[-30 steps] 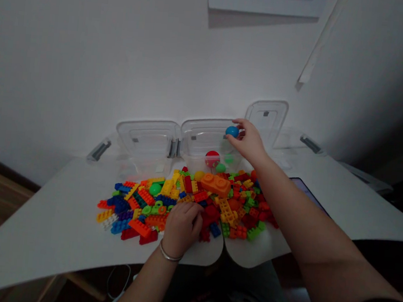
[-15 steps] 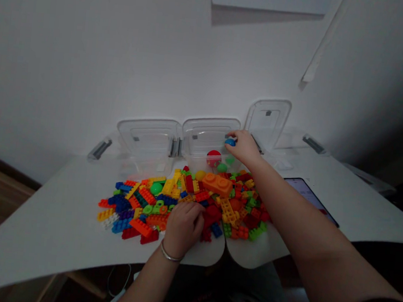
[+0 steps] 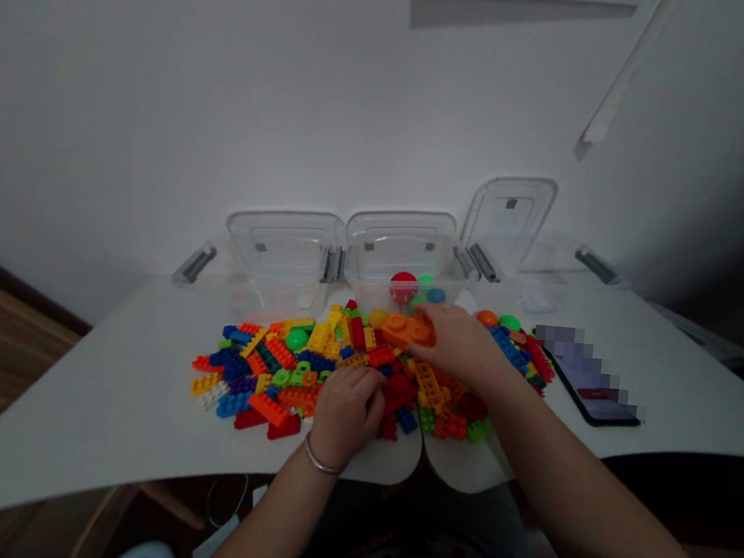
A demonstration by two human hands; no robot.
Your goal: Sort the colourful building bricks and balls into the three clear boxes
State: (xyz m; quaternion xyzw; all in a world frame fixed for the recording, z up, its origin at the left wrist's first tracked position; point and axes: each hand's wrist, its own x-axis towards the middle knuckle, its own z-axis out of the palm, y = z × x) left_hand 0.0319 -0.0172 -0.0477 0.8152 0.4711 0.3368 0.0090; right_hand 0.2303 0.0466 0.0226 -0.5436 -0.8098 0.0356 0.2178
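Observation:
Coloured building bricks (image 3: 278, 353) lie in a wide pile on the white table. My right hand (image 3: 457, 343) is closed round the right end of a large orange brick (image 3: 400, 327) at the back of the pile. At the pile's front middle rests my left hand (image 3: 349, 407), fingers curled beside red bricks (image 3: 399, 392); whatever it holds, if anything, is hidden. Behind the pile, the middle clear box (image 3: 371, 294) contains a red ball (image 3: 403, 288), a blue ball (image 3: 436, 295) and green balls (image 3: 425, 282).
Clear boxes with raised lids stand against the wall, one at left (image 3: 280, 293) and one at right (image 3: 527, 293). A phone (image 3: 588, 380) lies at the right. Orange (image 3: 487, 318) and green (image 3: 510, 323) balls sit near the pile's right end.
My right hand has let go of the blue ball, now in the middle box, and moved down and toward me onto the large orange brick. My left hand stays by the pile; the view has shifted slightly.

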